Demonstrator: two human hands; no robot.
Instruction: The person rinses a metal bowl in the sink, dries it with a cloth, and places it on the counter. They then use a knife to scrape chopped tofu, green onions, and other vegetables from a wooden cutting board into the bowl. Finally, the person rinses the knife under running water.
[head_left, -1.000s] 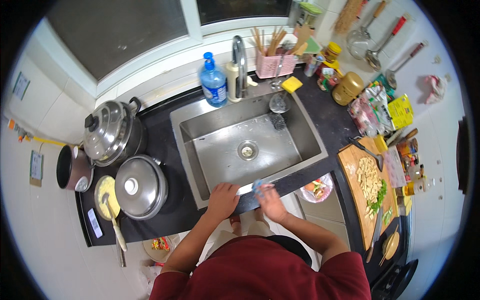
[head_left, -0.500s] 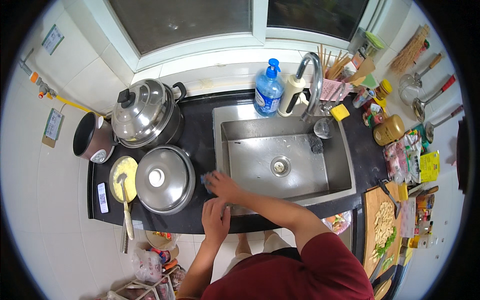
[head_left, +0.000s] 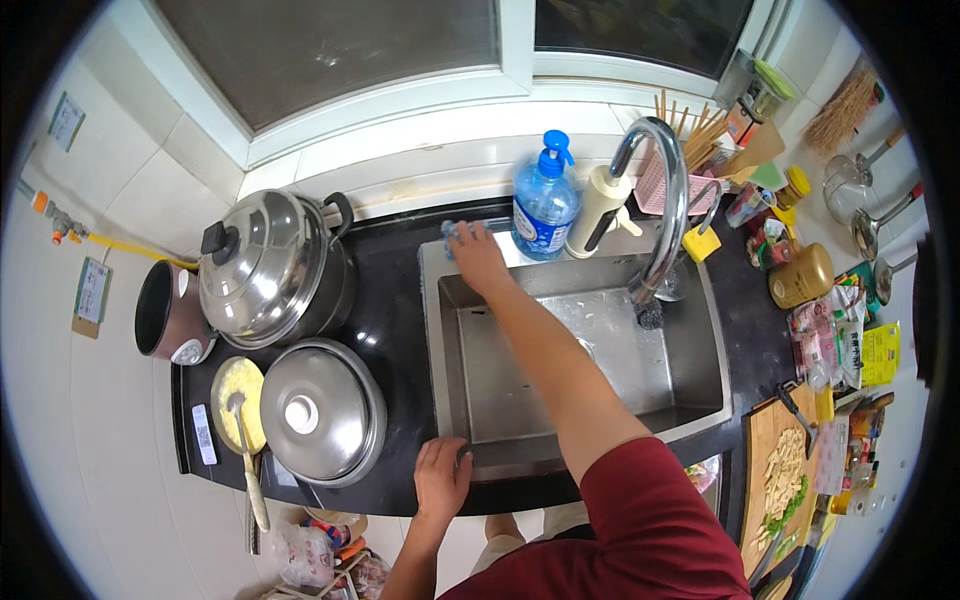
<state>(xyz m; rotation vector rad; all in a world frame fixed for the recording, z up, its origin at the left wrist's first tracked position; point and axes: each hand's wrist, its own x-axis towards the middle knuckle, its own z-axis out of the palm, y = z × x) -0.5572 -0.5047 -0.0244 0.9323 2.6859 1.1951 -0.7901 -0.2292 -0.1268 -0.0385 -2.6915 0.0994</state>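
Looks like satin metal on sink [head_left: 500, 390], polished metal on tall pot [head_left: 268, 268], smooth gloss on table [head_left: 400, 335], wood on board [head_left: 760, 442]

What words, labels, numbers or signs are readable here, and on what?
I won't copy out wording, but print shows on:
Blue bottle: blue-and-white label, lettering too small.
Yellow packet: dark print, too blurred.
White card-like item: patterned, too small.
Lower wall tag: too small to read.

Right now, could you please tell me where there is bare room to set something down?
Black countertop is bare between the round silver lidded pot and the rectangular steel sink, and between the sink and the rounded gold jar. The sink's back edge is crowded: right hand with blue cloth, blue pump bottle, curved chrome faucet.
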